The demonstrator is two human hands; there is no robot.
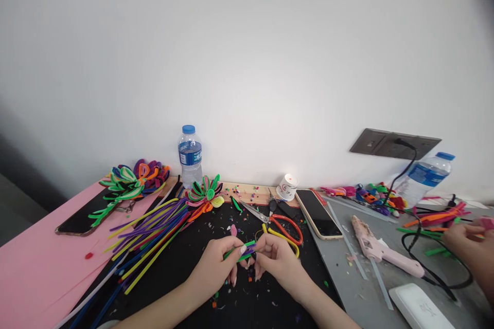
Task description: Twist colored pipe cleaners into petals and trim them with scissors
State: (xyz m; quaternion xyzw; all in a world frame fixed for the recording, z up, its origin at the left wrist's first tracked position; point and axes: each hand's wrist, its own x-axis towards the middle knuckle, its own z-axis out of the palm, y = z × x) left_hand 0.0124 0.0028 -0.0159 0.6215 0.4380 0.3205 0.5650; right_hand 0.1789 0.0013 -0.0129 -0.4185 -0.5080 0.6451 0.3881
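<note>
Close together above the black mat, my two hands pinch a short bundle of green and purple fuzzy stems (250, 249). My left hand (216, 262) grips its left part, with thumb and fingers pressed together. The right end is between the fingers of my right hand (278, 262). Just beyond my right hand lie scissors with red handles (287, 226) and a tool with yellow handles (287, 239). Long fuzzy stems (150, 241) in several colours spread to the left of my hands, below a green and pink looped flower (208, 190).
A water bottle (190, 157) and a paper cup (287, 187) stand near the wall. A phone (318, 214), a pink glue gun (386, 254) and a white device (420, 308) lie right. Another person's hand (469, 239) is at the far right; another phone (83, 218) lies left.
</note>
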